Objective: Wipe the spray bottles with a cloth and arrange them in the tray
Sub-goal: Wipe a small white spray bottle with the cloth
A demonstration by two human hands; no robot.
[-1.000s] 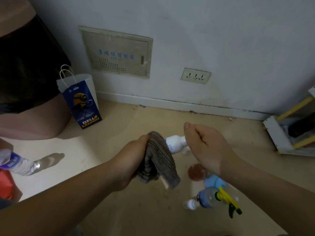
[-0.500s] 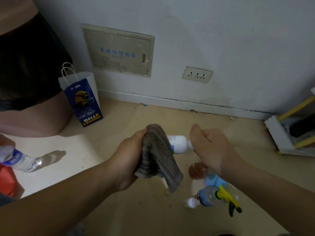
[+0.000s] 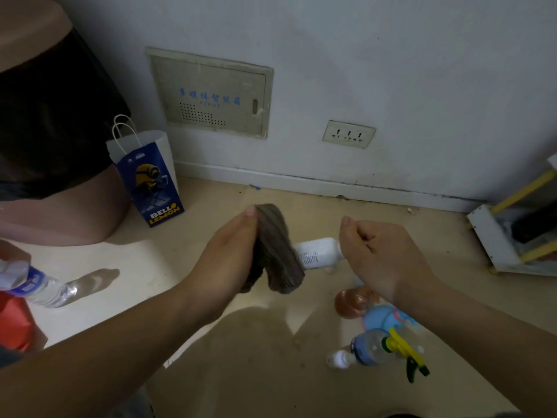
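My right hand grips one end of a white bottle held sideways above the floor. My left hand holds a grey-brown cloth wrapped around the bottle's other end, which is hidden. On the floor below my right forearm stand or lie other bottles: an amber one, a light blue one, and a clear bottle with a yellow and green trigger head. A small white cap shows beside it. No tray is identifiable in view.
A blue and white paper bag stands by the wall at left. A clear water bottle lies at the left edge, next to something red. A white and yellow rack sits at right. A pink and black bin fills the upper left.
My hands have drawn apart: the cloth slid left along the white bottle, baring more of its body, while my right hand shifted right and slightly down.
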